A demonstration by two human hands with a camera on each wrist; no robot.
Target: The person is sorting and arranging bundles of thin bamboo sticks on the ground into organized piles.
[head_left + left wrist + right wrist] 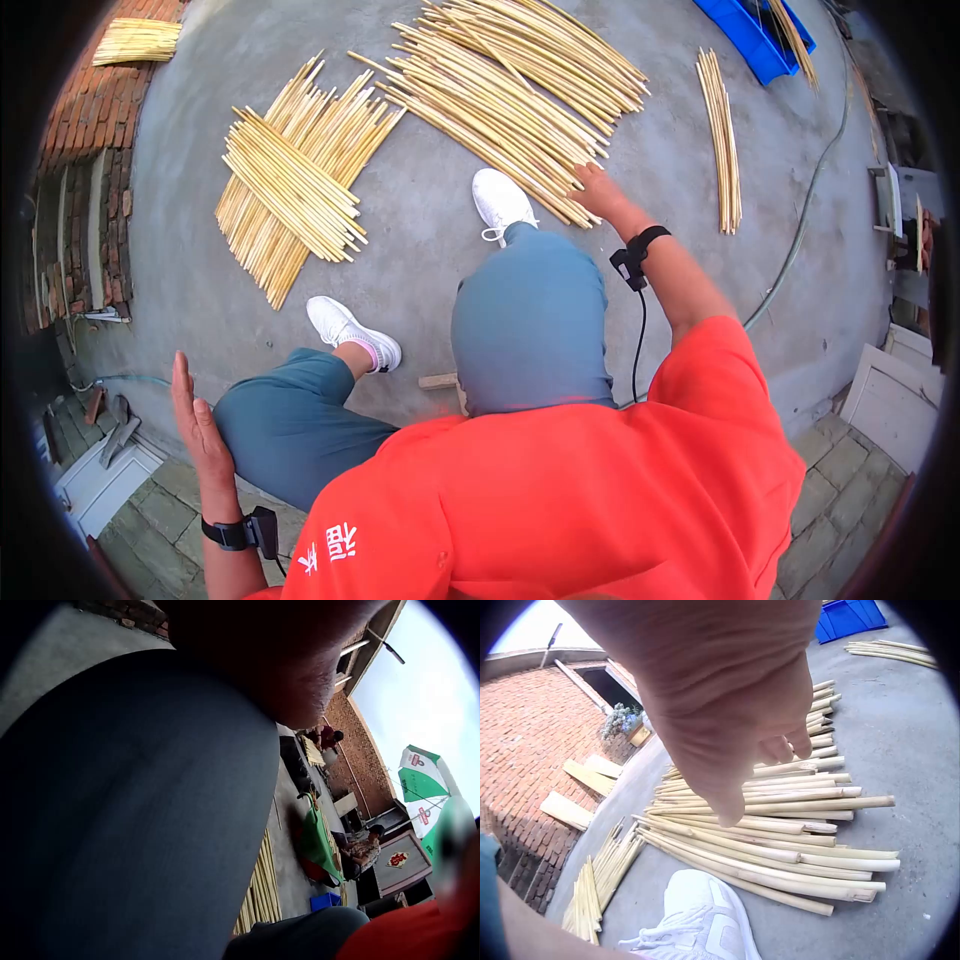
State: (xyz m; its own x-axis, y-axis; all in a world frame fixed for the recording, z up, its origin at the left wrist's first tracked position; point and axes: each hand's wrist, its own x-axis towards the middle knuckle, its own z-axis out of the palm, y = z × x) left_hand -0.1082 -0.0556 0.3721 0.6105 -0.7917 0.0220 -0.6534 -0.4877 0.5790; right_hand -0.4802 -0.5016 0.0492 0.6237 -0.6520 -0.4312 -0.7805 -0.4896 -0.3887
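Observation:
In the head view my right hand reaches down to the near ends of a wide spread of pale yellow sticks on the concrete. The right wrist view has that hand above the same sticks, thumb pointing down and apart from the fingers, with nothing showing between them. Fingers straight, my left hand is raised beside the left knee and holds nothing. Two crossed layers of shorter sticks lie left of the spread. The left wrist view shows mostly the trouser leg.
A narrow bundle of sticks lies at right, near a blue crate and a green hose. White shoes stand close to the spread. Another bundle rests by the brick wall. Farther off sits a person.

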